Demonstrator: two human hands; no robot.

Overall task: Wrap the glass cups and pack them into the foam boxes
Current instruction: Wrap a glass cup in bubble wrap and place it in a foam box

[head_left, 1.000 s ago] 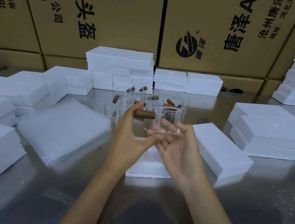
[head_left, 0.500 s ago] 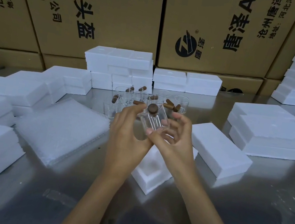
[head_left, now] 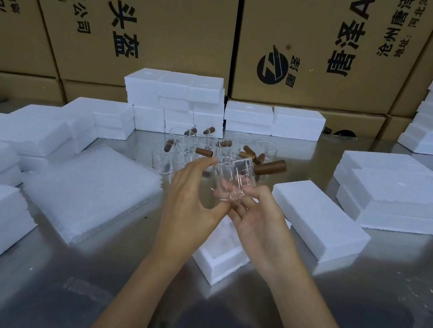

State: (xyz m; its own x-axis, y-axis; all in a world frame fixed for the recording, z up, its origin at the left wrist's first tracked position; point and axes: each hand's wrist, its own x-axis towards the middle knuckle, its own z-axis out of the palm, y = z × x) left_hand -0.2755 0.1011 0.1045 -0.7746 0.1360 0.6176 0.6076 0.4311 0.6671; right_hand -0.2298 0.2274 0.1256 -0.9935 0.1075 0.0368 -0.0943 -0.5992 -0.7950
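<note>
Here the glass cup (head_left: 235, 180) is held in the air above the worktop (head_left: 358, 304), over an open foam box (head_left: 221, 263), with its brown handle (head_left: 270, 167) sticking out to the right. The right hand (head_left: 259, 223) has its grip closed around the cup's lower part, fingers curled under the base. The left hand (head_left: 192, 197) cups the near side with thumb and fingertips; whether it truly clamps the glass or only steadies it is hard to judge through the clear wall.

The cup is bare and smooth, so it could slip when one hand lets go to fetch a sheet from the wrapping stack (head_left: 88, 193) at the left. A drop onto the metal worktop would likely crack it. The handle could also knock the standing cups (head_left: 201, 146) just behind.

Count: one cup in hand; roughly eight more standing behind, though overlap makes that uncertain. One open box lies under the hands, and one closed foam box (head_left: 318, 219) just to its right.
</note>
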